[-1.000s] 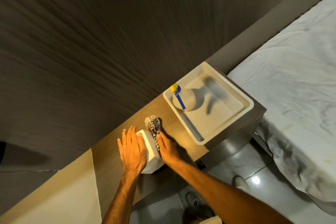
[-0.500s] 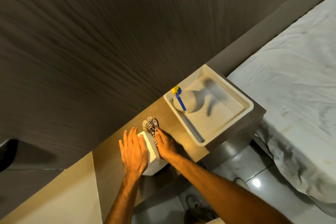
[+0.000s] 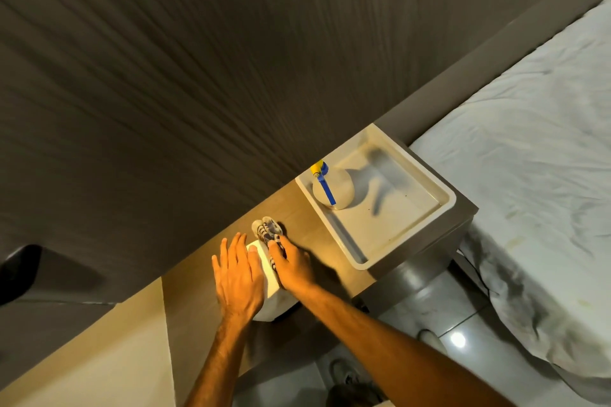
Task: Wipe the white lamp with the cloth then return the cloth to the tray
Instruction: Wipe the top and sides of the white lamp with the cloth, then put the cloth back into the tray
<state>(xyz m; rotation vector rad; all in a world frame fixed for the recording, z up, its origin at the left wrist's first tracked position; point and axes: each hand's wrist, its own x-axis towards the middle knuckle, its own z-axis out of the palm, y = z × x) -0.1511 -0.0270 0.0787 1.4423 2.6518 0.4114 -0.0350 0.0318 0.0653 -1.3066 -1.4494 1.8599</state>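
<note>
The white lamp (image 3: 268, 294) is a box-shaped shade on the wooden shelf, seen from above. My left hand (image 3: 237, 274) lies flat against its left side, fingers together and extended. My right hand (image 3: 292, 263) presses a striped dark-and-white cloth (image 3: 266, 231) onto the lamp's right top edge; the cloth's far end sticks out past my fingertips. The white tray (image 3: 443, 208) sits to the right on the same shelf, apart from both hands.
A white spray bottle with a blue and yellow nozzle (image 3: 332, 188) stands in the tray's near-left corner. A dark wall rises behind the shelf (image 3: 307, 228). A bed with a white sheet (image 3: 529, 175) is at the right; tiled floor lies below.
My right hand has slid the cloth a little further along the lamp's top edge. My left hand stays flat on the lamp's side.
</note>
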